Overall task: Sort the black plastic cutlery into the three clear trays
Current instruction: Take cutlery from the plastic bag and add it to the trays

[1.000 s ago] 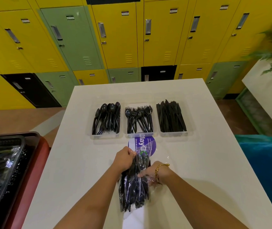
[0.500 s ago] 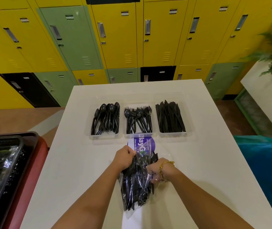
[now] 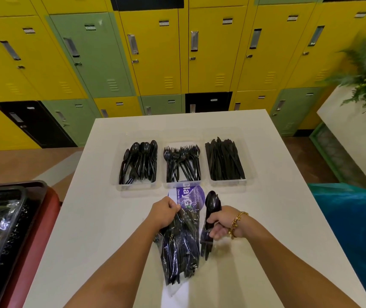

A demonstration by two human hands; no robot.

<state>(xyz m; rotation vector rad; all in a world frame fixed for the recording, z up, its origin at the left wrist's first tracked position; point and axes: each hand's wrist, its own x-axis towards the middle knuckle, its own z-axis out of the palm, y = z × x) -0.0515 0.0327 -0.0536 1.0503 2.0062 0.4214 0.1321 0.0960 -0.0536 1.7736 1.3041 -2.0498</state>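
Beyond the hands the three trays (image 3: 226,182) are already well filled, but the left hand (image 3: 164,211) grips a full bag (image 3: 181,252) and the right hand (image 3: 223,222) clutches unsorted spoons (image 3: 211,210).

1. Both bare forearms are stretched forward from the lower edge of the view.
2. The left hand (image 3: 164,211) is clenched on the top of a clear bag (image 3: 181,245).
3. The right hand (image 3: 223,225), braceleted at the wrist, is closed round a bundle of spoons (image 3: 211,215).

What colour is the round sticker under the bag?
Purple with white lettering, seen in the head view.
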